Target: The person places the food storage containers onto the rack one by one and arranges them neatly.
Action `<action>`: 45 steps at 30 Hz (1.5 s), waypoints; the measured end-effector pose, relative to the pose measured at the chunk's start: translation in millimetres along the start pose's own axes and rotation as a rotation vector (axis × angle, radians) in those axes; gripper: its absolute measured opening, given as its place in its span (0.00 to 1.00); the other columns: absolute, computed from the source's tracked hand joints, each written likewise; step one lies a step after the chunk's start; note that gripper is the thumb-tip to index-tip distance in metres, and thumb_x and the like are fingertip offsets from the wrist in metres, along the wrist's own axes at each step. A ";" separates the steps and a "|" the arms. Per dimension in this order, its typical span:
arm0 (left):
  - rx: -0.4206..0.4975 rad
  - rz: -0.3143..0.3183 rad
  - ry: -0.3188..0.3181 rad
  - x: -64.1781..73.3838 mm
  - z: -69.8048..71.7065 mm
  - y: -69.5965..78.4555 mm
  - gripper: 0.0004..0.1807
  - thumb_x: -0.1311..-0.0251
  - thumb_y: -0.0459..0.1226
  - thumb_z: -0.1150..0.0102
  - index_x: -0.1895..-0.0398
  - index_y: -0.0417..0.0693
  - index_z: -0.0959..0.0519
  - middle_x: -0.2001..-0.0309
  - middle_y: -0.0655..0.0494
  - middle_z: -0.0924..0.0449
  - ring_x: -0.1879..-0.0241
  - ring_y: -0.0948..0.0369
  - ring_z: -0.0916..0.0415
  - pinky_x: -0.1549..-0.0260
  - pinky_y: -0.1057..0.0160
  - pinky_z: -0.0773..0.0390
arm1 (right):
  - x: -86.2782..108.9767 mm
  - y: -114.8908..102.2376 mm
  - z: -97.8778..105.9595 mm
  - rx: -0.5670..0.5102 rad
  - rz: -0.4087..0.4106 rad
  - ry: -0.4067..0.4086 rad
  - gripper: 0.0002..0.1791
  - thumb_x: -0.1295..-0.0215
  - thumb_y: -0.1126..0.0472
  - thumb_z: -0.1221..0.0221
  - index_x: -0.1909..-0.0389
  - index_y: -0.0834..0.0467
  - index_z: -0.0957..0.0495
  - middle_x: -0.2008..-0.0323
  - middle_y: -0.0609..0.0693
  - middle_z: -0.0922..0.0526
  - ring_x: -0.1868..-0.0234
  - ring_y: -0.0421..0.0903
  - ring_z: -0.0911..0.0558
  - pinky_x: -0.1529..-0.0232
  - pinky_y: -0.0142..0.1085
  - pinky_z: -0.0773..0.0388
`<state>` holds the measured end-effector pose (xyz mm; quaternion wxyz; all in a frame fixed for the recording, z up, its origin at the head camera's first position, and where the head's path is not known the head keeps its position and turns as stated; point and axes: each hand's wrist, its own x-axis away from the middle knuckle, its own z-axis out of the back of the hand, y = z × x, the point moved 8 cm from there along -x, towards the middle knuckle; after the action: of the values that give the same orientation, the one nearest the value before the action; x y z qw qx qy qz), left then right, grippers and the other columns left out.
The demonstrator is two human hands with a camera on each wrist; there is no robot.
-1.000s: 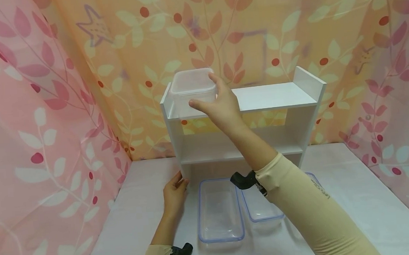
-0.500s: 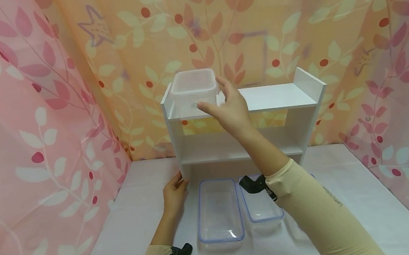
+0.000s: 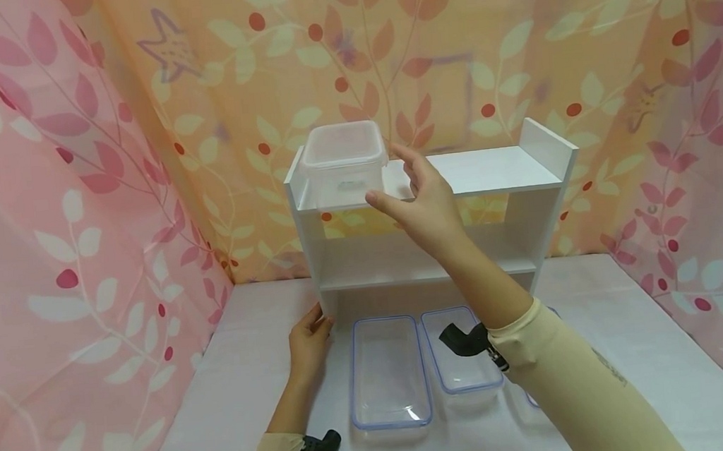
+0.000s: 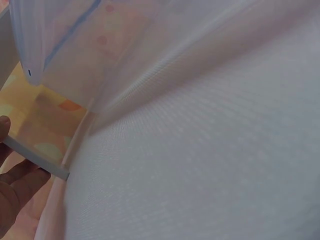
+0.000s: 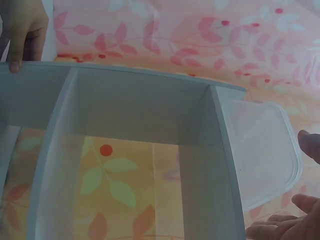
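A clear square food container (image 3: 343, 159) with a frosted lid stands on the top left of a white shelf unit (image 3: 487, 169), beside its raised side panel. Just to its right, my right hand (image 3: 430, 209) is spread, thumb and fingers apart and away from the box. The right wrist view shows the same gap between that hand (image 5: 295, 220) and the container (image 5: 262, 150). Low on the unit's left side, my left hand (image 3: 309, 339) holds the panel's edge. In the left wrist view, thumb and fingers lie on opposite sides of the panel (image 4: 37, 159).
Before the shelf, a long clear box (image 3: 392, 423) with a blue rim sits on the white-covered table (image 3: 223, 406). Beside it is a smaller blue-rimmed box (image 3: 473, 389). My right sleeve mostly hides another blue rim (image 3: 531, 401). Patterned curtains (image 3: 348, 56) enclose the back and sides.
My right hand has let go of the container and drawn back to the right and slightly down. The container stays on the top shelf. My left hand has kept its place.
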<state>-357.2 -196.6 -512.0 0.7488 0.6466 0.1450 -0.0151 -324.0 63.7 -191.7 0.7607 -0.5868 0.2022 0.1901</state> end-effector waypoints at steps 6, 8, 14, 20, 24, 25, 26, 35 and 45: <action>-0.008 -0.001 0.002 -0.4 0.8 1.5 0.26 0.31 0.34 0.36 0.31 0.45 0.25 0.34 0.47 0.22 0.39 0.50 0.20 0.49 0.62 0.16 | 11.6 0.1 5.8 -0.017 0.021 -0.006 0.44 0.41 0.53 0.25 0.26 0.50 0.33 0.24 0.43 0.35 0.22 0.46 0.39 0.23 0.41 0.41; -0.002 0.004 0.000 -0.1 0.7 1.8 0.26 0.31 0.34 0.36 0.31 0.45 0.25 0.33 0.47 0.22 0.39 0.50 0.20 0.49 0.61 0.16 | 15.9 0.3 7.8 -0.023 0.033 -0.008 0.44 0.41 0.53 0.25 0.25 0.52 0.34 0.24 0.45 0.35 0.22 0.46 0.39 0.22 0.41 0.41; 0.018 0.021 -0.007 1.3 -0.6 1.5 0.26 0.31 0.34 0.37 0.30 0.46 0.25 0.33 0.48 0.22 0.39 0.51 0.20 0.48 0.55 0.15 | 26.9 1.6 12.7 0.008 0.061 -0.013 0.45 0.39 0.54 0.26 0.24 0.54 0.36 0.24 0.46 0.35 0.22 0.46 0.39 0.22 0.41 0.41; 0.004 0.003 0.001 0.5 -0.6 0.7 0.26 0.31 0.34 0.37 0.30 0.43 0.25 0.34 0.46 0.22 0.40 0.49 0.20 0.51 0.59 0.15 | 38.5 -2.2 17.3 0.025 0.093 -0.023 0.44 0.38 0.57 0.27 0.23 0.55 0.37 0.24 0.47 0.35 0.22 0.44 0.38 0.22 0.41 0.42; 0.014 0.011 0.000 0.5 -0.9 0.9 0.26 0.30 0.34 0.37 0.30 0.42 0.26 0.34 0.45 0.23 0.39 0.49 0.20 0.49 0.58 0.15 | 47.9 -5.8 21.7 0.032 0.116 -0.028 0.45 0.39 0.58 0.27 0.23 0.53 0.37 0.24 0.46 0.35 0.22 0.41 0.39 0.22 0.40 0.42; 0.012 0.009 0.000 0.5 -0.8 0.9 0.26 0.30 0.34 0.37 0.30 0.41 0.26 0.33 0.44 0.23 0.39 0.48 0.20 0.49 0.57 0.15 | 50.4 -6.3 22.9 0.034 0.126 -0.028 0.45 0.39 0.59 0.27 0.23 0.53 0.37 0.24 0.45 0.35 0.22 0.40 0.39 0.22 0.40 0.42; 0.013 0.014 0.000 0.4 -0.7 0.3 0.26 0.30 0.35 0.37 0.30 0.42 0.26 0.34 0.45 0.23 0.39 0.49 0.20 0.48 0.56 0.16 | 52.9 -6.3 24.1 0.033 0.133 -0.030 0.45 0.39 0.59 0.27 0.23 0.53 0.37 0.24 0.44 0.35 0.22 0.39 0.39 0.22 0.39 0.42; 0.026 0.022 -0.008 0.0 -1.4 -2.0 0.27 0.30 0.34 0.38 0.29 0.41 0.27 0.33 0.44 0.23 0.39 0.49 0.20 0.47 0.50 0.16 | 75.5 -0.9 37.8 0.073 0.192 -0.013 0.45 0.41 0.65 0.26 0.24 0.51 0.35 0.24 0.42 0.34 0.23 0.39 0.38 0.24 0.34 0.41; 0.016 0.006 -0.007 0.0 -1.5 -0.1 0.26 0.30 0.33 0.38 0.30 0.41 0.27 0.33 0.41 0.23 0.40 0.49 0.20 0.48 0.51 0.15 | 95.0 7.1 51.3 0.103 0.205 0.000 0.47 0.43 0.69 0.26 0.23 0.53 0.36 0.23 0.48 0.36 0.22 0.41 0.39 0.26 0.28 0.41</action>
<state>-357.5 -195.2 -512.2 0.7440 0.6531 0.1404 -0.0160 -243.0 120.1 -236.1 0.7664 -0.5233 0.2706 0.2561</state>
